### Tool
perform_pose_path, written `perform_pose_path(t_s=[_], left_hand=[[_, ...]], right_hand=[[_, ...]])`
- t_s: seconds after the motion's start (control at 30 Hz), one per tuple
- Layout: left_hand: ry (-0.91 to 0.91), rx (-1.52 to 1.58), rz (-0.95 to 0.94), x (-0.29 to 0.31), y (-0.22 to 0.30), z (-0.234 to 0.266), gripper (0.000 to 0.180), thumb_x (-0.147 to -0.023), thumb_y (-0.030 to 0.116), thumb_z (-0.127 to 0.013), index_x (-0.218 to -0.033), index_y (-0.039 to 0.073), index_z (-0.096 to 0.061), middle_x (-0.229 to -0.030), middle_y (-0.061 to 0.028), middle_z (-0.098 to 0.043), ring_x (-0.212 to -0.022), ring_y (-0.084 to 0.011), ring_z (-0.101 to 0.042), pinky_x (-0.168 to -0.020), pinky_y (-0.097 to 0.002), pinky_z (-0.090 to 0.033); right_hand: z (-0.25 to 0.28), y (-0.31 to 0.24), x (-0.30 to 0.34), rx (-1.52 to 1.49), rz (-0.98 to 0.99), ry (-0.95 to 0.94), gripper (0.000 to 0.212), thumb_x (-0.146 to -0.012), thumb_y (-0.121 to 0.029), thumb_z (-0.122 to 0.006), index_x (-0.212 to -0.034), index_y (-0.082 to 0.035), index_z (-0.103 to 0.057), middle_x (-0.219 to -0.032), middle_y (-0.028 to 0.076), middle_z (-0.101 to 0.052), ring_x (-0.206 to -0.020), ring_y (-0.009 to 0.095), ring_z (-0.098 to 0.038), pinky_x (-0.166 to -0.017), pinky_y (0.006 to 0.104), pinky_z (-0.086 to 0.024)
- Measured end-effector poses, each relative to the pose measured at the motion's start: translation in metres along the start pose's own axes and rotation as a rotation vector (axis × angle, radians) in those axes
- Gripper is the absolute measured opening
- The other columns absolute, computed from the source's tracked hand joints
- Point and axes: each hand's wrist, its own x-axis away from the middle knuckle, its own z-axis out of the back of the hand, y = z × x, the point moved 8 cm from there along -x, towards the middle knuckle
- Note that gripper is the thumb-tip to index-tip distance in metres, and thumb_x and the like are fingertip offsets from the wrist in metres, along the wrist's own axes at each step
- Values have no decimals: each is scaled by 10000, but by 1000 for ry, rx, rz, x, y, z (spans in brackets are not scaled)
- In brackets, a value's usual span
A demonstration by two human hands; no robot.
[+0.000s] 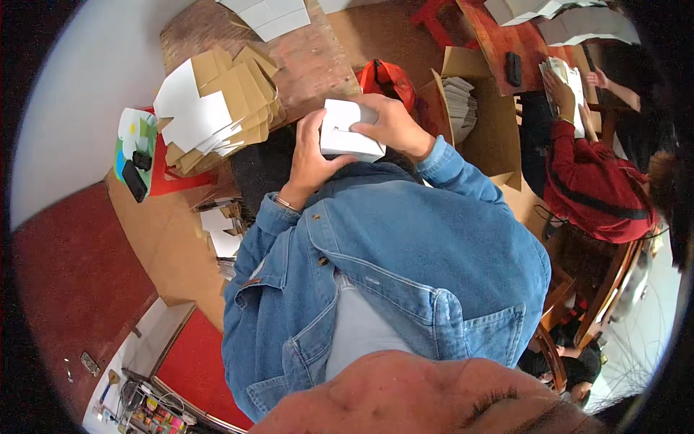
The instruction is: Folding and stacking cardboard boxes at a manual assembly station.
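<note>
Seen from above, over a blue denim jacket [405, 253]: a worn brown wooden surface [311, 61], its near edge close to the chest, set on a tan floor [163, 239] beside a pale wall [79, 94] and a red panel [72, 282]. One small white folded box [345, 130] held just off the near edge of the surface, in front of the chest, between both hands. Left hand [312, 155] under and along the box's left side, fingers [312, 126] curled up against it, gripping the box. Right hand [390, 123] over the top and right end, fingers closed around the same box. At the left corner of the surface, one loose stack of flat cardboard blanks [217, 108], brown and white faces mixed, too many and too overlapped to count. At the far edge, a few white sheets [271, 16], at least three, partly cut off by the rim. One red bag [387, 79] past the right edge of the surface, and next to it one open brown carton [481, 116] with a pile of white blanks [459, 105] inside. On a low stool by the left corner, two black objects [136, 173] on a green and white sheet. To the right, a second red-brown surface [506, 43] with white sheets, one black object, and a person in a red top [593, 181] handling white cards with both hands.
</note>
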Motion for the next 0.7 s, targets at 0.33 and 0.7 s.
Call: perform_pose_path(t_s=[0.33,0.7], left_hand=[[50,-1,85,7,-8,-1,1118,-631,356,-972,-1512,15,-374,-1425,-222,-489,-1321,-390,-489,-1124,-480,-406],[102,461,168,-16,-6,55,1232,-690,537,-923,-1587,21,-256,-1581,-228,-370,-1456,-355,-400,-1135,-516,-401]], right_hand=[[-1,-45,16,594,178,-141,976,-730,-446,-876,-1464,44,-458,-1406,290,-512,-1270,479,-513,-1075,514,-445],[36,56,12,-1163,-497,-193,707,-1004,-575,-494,-1516,-89,-462,-1377,183,-626,-1181,335,-669,-853,474,-627]])
